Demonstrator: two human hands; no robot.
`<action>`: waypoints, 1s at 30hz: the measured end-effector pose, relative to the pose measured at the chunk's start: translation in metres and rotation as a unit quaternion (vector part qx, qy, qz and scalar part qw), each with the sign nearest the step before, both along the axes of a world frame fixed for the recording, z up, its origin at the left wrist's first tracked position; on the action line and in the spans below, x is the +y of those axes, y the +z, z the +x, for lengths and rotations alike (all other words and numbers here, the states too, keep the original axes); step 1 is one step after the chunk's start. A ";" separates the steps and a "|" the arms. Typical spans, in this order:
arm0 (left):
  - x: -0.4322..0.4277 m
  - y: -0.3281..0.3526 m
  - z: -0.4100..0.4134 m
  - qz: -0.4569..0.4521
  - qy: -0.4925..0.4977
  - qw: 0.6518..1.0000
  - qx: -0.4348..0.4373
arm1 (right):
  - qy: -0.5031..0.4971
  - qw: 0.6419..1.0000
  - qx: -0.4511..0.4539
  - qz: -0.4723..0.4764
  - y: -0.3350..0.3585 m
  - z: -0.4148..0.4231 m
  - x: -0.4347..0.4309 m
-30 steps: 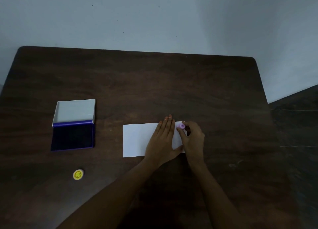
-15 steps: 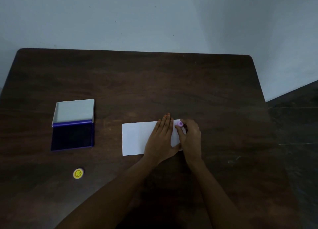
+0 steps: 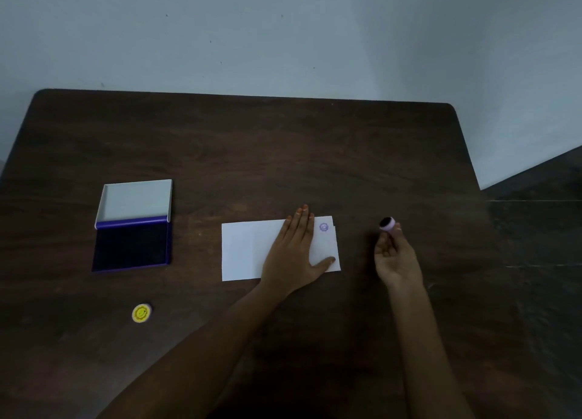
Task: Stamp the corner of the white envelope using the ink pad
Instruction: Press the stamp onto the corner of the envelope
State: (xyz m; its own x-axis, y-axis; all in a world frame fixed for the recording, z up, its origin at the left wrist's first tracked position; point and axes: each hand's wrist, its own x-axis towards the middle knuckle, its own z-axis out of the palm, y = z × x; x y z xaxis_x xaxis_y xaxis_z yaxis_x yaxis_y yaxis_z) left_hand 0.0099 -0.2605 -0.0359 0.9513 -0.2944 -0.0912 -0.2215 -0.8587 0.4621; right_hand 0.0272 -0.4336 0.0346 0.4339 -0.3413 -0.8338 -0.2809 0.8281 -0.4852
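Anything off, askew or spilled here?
Nothing stands out. The envelope lies flat with a clean purple mark at its far right corner, and the open ink pad shows no spill. The yellow smiley disc just sits unused.

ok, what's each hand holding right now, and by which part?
Right hand pinches the small purple stamp by its body in the fingers, inked face turned up. Left hand grips nothing; it lies flat on the white envelope.
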 end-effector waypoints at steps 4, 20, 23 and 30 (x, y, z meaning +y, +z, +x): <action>0.001 0.000 0.001 -0.001 0.003 1.000 -0.003 | 0.006 1.000 -0.001 0.020 0.004 -0.002 -0.004; -0.001 0.000 0.003 -0.014 0.013 1.000 -0.003 | 0.038 0.999 0.003 0.016 0.007 -0.022 0.008; 0.004 0.014 0.005 -0.064 0.051 0.996 -0.029 | 0.047 0.999 -0.007 0.013 0.014 -0.029 0.015; 0.065 0.057 0.003 -0.168 0.142 0.971 -0.091 | 0.102 0.993 -0.050 -0.013 0.038 -0.035 0.053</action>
